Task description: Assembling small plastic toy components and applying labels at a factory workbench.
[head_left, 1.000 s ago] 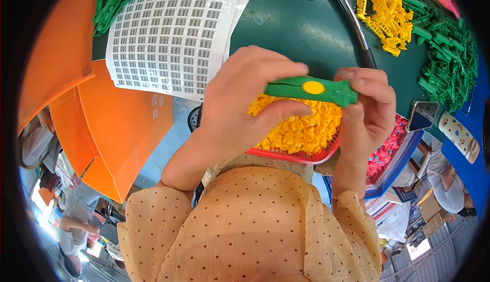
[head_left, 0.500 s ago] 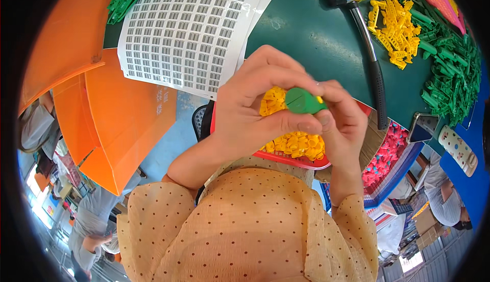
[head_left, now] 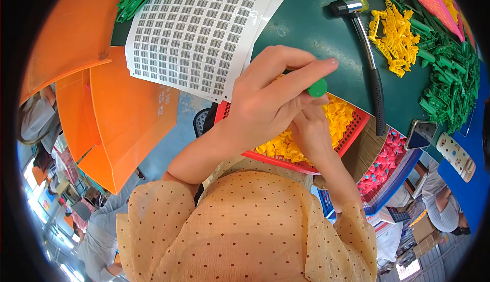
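Note:
My left hand [head_left: 258, 98] holds a green plastic piece with a round end [head_left: 317, 88], pinched low between thumb and fingers, while its index finger stretches out above. Most of the piece is hidden by the hand. Just below and behind it, my right hand [head_left: 312, 131] reaches down over a red basket [head_left: 361, 124] full of small yellow plastic parts [head_left: 280, 148]. The right fingertips disappear behind the left hand and among the yellow parts, so what they grip cannot be seen.
On the green table [head_left: 296, 27] lie a mallet [head_left: 368, 47], yellow clip-like parts [head_left: 395, 37], piled green parts [head_left: 451, 80] and label sheets [head_left: 194, 32]. A phone [head_left: 421, 134] and a spotted case [head_left: 456, 157] rest at right. Orange boxes [head_left: 127, 113] stand left; pink parts [head_left: 385, 164] fill a crate.
My right hand has left the green piece and dropped into the basket. The left hand keeps the piece, its index finger now extended. The view has shifted slightly.

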### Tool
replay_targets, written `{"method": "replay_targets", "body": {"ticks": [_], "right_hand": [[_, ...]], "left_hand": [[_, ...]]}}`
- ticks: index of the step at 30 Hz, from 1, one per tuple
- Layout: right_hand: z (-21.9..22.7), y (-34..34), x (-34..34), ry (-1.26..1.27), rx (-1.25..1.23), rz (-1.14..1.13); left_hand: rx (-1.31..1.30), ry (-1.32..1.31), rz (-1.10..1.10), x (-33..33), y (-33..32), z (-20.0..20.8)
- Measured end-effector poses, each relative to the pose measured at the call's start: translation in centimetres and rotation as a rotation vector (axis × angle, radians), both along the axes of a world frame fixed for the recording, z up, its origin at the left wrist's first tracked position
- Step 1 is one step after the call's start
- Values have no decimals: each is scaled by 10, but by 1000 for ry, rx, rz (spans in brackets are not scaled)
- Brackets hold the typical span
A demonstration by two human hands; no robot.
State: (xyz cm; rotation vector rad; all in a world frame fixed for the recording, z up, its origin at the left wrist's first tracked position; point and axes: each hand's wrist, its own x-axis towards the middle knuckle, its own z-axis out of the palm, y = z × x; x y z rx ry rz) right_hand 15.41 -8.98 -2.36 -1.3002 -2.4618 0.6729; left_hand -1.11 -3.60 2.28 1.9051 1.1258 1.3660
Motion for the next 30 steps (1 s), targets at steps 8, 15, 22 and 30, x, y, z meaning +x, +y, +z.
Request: {"method": "replay_targets", "body": {"ticks": [8,15,22,30], "right_hand": [[-8,3,-7,-140,67,-91],[-9,4,-7,-152,43,-76],[-9,5,-7,-210,32,-141],[57,17,20,552,-186,-315]], "left_hand": [[-82,-106,-62,11,10,-12],[28,13,-39,18,16,-13],[41,132,-23,14,16,0],[-148,-55,-107,13,13,-11]]}}
